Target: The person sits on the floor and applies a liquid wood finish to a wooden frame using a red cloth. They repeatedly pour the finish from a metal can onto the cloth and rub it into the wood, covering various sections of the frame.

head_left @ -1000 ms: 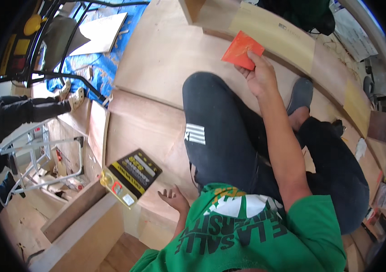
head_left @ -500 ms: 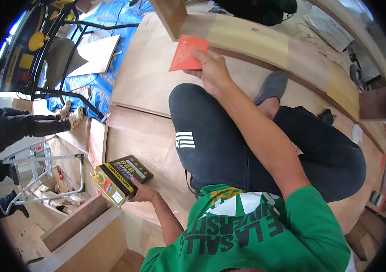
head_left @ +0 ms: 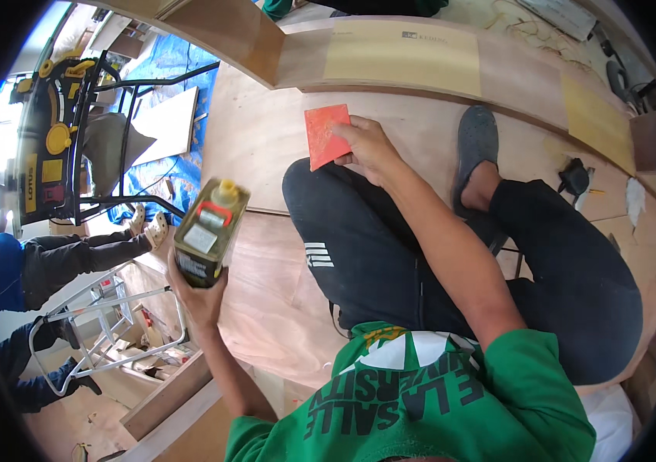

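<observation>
Two hands are busy at once. The left hand (head_left: 198, 296) grips from below a dark rectangular metal can with a yellow screw cap and a red pull handle (head_left: 209, 232), lifted clear of the pale plywood floor panel (head_left: 266, 146) and held beside the person's left knee. The right hand (head_left: 370, 146) pinches a thin orange-red rectangular plastic spreader card (head_left: 325, 135) between thumb and fingers, out over the plywood just past the knee of the black trousers (head_left: 359, 231).

As a judgement, the step in hand is bringing the can toward the board. Any next move would call for tipping its capped end over the wood, and the cap appears closed, so it would need freeing while the right hand is occupied.

The can's long axis runs roughly upright, leaning slightly, cap end pointing up and away from the person. The card's long edge points away toward the far boards.
</observation>
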`<state>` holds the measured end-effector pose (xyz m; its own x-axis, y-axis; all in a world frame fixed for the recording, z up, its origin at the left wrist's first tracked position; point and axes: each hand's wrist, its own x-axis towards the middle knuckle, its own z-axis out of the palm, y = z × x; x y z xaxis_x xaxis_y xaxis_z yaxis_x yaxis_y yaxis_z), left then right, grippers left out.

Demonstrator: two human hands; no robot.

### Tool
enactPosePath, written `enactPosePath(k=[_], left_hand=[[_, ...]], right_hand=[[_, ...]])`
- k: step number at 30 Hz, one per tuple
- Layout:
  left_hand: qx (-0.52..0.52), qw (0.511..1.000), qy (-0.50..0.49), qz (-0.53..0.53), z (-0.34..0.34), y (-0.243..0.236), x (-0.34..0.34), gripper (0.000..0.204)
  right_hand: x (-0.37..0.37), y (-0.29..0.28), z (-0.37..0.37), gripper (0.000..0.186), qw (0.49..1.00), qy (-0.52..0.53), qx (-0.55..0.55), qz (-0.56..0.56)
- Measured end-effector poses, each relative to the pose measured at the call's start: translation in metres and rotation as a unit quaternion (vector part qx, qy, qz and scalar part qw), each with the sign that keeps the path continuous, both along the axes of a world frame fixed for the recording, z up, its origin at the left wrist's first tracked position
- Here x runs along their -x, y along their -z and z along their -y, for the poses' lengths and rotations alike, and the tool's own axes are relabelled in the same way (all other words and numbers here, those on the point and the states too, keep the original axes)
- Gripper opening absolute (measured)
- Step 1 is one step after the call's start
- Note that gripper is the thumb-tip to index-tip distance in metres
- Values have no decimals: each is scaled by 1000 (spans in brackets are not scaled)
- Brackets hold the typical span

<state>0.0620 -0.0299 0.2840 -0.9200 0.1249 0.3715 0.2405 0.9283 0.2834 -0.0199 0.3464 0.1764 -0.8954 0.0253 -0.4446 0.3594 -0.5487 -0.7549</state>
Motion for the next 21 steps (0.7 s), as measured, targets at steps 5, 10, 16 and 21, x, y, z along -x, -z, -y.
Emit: enactPosePath(k=[5, 10, 16, 21], left_hand=[[114, 984, 126, 52, -78, -72, 75, 101], [218, 944, 240, 62, -149, -95, 117, 98], [288, 911, 290, 58, -189, -112, 146, 99], [312, 890, 329, 44, -217, -125, 155, 99]], right_hand=[[5, -1, -15, 28, 999, 23, 18, -20], [1, 0, -30, 28, 998, 49, 37, -9], [-3, 12, -27, 29, 999, 25, 32, -6], [-6, 22, -27, 30, 987, 95, 130, 8]])
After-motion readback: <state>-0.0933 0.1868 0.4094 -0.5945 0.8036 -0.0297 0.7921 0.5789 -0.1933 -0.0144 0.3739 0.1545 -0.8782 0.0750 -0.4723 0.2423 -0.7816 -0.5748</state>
